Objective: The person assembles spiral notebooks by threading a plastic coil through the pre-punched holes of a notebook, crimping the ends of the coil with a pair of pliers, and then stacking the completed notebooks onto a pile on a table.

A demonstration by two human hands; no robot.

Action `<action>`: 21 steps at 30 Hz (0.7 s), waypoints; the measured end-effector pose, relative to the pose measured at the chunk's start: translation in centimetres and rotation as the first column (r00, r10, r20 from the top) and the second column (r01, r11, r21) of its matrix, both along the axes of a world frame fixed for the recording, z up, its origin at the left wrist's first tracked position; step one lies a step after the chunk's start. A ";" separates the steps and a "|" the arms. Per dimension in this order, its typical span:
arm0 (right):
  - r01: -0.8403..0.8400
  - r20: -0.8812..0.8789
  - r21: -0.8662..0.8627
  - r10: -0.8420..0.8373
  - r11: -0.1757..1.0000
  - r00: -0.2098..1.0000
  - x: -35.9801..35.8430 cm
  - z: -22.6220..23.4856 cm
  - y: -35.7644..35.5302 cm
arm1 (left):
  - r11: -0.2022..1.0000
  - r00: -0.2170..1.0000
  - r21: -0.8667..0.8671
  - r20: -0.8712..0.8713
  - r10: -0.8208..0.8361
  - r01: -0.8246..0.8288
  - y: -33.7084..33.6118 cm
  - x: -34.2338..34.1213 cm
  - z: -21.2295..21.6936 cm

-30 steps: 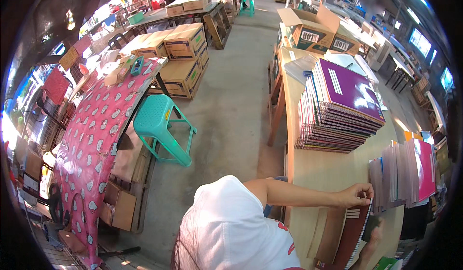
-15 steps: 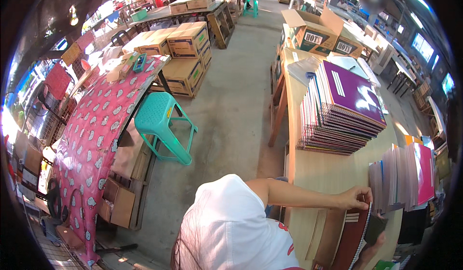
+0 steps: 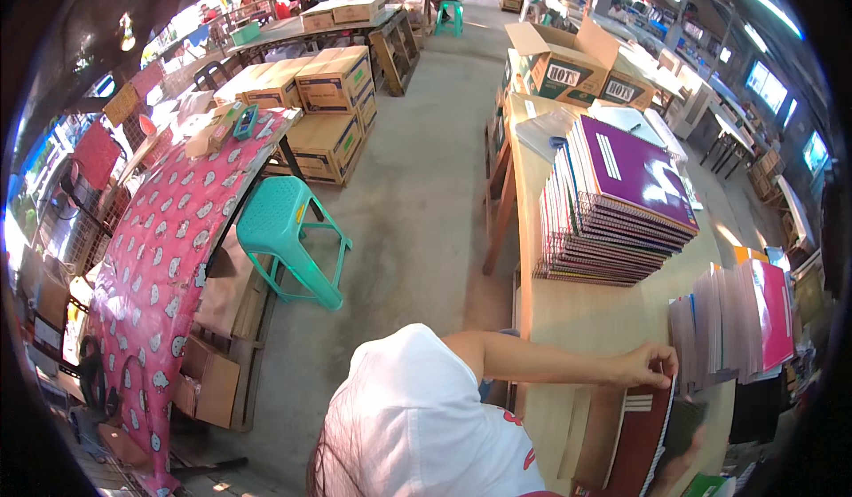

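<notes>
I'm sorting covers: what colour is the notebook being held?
The notebook is maroon, best seen in the head view.

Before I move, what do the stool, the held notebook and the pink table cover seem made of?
Stool: probably glossy plastic, with a moulded look.
Held notebook: likely smooth card, judging by its flat look; the spiral could be metal or plastic.
Pink table cover: perhaps glossy vinyl, given its bright reflections; coated cloth is possible.
</notes>
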State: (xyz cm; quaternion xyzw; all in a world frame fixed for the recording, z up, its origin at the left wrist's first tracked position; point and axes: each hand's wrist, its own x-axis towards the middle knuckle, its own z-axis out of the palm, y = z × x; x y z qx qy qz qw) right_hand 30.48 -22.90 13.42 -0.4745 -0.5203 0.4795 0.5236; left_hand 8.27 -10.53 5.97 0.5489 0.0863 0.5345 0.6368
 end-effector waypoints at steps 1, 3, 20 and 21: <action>-0.060 -0.067 0.034 0.062 0.998 0.996 0.6 -0.5 0.2 | 0.999 0.998 0.013 0.045 -0.046 0.045 -0.2 0.2 0.0; -0.018 0.181 0.059 0.007 0.998 0.983 1.1 -1.8 0.7 | 0.997 0.996 -0.017 0.061 -0.070 0.071 -0.6 0.6 -0.6; -0.151 0.192 0.013 0.145 0.989 0.971 2.8 -3.5 3.4 | 0.993 0.999 0.105 -0.017 -0.048 0.050 0.0 -0.6 0.1; -0.147 0.127 0.057 0.139 0.987 0.982 2.7 -3.8 3.2 | 0.993 0.998 0.116 -0.064 -0.023 0.030 -0.3 -0.7 -0.1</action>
